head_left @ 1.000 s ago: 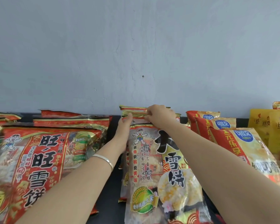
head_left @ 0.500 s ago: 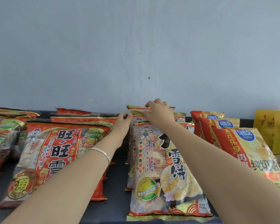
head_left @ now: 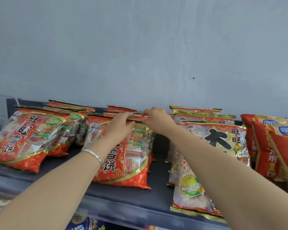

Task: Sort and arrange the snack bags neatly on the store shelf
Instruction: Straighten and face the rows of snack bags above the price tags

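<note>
Near: shelf [head_left: 123, 202] front lip. Mid-shelf: middle red bags [head_left: 126, 165], between left red stack [head_left: 23, 140] and gold-trimmed bags [head_left: 223, 130]. Far, at the top seals: left hand [head_left: 121, 124] and right hand [head_left: 158, 120] each pinching a seal. Step, likely: squaring this stack. Next calls for levelling seals, seating bags back evenly.

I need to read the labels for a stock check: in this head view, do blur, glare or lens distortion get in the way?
Head view: soft light, no hard shadows; foil glare on the far-left red bag and the clear-fronted bag; mild blur, so large characters read, small print does not; wide angle skews the shelf edge; the left forearm hides part of the middle red bag.
</note>
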`<state>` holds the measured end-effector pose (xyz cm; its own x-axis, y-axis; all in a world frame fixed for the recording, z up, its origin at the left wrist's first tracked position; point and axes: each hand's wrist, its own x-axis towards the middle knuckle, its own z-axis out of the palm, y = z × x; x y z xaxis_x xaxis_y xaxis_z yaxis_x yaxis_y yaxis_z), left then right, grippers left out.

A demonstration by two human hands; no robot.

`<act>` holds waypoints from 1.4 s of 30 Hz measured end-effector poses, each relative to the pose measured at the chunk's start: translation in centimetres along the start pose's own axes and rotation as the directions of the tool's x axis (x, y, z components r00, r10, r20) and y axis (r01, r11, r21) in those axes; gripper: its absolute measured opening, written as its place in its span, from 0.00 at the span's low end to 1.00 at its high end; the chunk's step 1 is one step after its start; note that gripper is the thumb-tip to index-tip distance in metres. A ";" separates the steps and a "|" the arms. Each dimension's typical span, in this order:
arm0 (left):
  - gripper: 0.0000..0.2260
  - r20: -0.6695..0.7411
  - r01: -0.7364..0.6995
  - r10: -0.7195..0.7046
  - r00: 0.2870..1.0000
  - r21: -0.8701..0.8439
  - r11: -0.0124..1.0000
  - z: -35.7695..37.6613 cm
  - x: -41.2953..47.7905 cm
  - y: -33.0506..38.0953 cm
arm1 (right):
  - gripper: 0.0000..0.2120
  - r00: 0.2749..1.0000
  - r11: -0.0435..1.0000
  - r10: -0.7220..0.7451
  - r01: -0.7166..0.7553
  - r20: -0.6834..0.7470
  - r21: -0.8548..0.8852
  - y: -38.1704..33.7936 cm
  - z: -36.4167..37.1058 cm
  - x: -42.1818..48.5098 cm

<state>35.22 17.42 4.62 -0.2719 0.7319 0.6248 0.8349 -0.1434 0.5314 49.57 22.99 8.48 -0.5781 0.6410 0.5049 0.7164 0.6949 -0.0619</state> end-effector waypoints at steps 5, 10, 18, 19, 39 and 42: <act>0.18 0.001 0.012 -0.013 1.000 0.193 0.981 -1.4 1.5 -4.6 | 0.21 0.996 1.000 0.011 -0.009 0.084 -0.022 -2.4 2.2 2.6; 0.17 0.017 -0.069 0.067 0.998 0.341 0.937 -2.2 4.0 -7.8 | 0.16 0.988 0.995 0.098 -0.096 0.121 -0.020 -3.9 4.5 5.6; 0.15 0.067 -0.164 0.150 0.986 0.364 0.917 -1.6 5.6 -9.5 | 0.18 0.923 0.938 0.347 -0.340 0.165 -0.066 -2.8 4.0 6.7; 0.15 0.058 -0.169 0.159 0.986 0.372 0.913 -1.5 5.7 -9.7 | 0.18 0.912 0.931 0.363 -0.364 0.189 -0.035 -2.4 3.8 6.5; 0.37 0.490 -0.617 0.390 0.780 0.500 0.607 0.8 2.3 -7.1 | 0.19 0.870 0.824 0.491 -0.480 0.046 0.302 -1.0 3.4 4.4; 0.35 0.465 -0.581 0.370 0.804 0.483 0.656 0.7 1.9 -6.5 | 0.19 0.827 0.735 0.546 -0.550 0.134 0.397 -0.6 2.3 3.2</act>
<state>29.59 20.28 1.94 0.3126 0.8455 0.4330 0.9363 -0.1974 -0.2905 46.38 25.31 8.15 -0.1389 0.9532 0.2684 0.6890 0.2877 -0.6652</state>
